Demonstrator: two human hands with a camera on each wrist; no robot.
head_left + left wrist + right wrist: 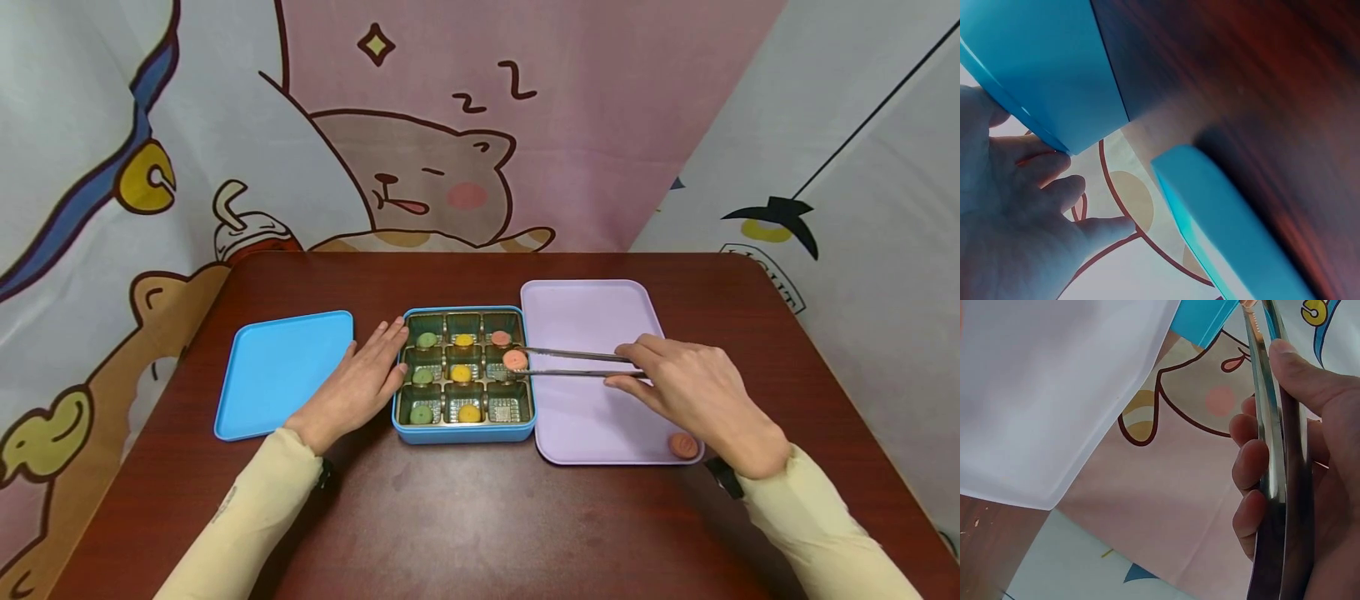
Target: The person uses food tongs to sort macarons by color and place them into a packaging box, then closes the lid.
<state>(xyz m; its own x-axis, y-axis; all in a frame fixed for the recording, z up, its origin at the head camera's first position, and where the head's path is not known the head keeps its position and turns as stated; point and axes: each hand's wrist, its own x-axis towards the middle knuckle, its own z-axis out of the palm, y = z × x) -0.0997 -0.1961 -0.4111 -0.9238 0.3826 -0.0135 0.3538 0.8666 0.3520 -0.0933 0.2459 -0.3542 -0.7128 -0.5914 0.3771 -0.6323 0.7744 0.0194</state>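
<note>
Metal tongs [585, 373], gripped in our right hand [686, 392], hold an orange disc [515, 360] at the right edge of our blue box [465, 434], middle row. Our left hand [358, 379], fingers extended, rests against the box's left edge. Brown disc [682, 446]: lilac tray's [600, 463] near-right corner.

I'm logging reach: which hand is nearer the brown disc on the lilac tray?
Right. The right hand, gripping tongs, is close to the brown disc; the left hand is far from it, across the blue box.
</note>
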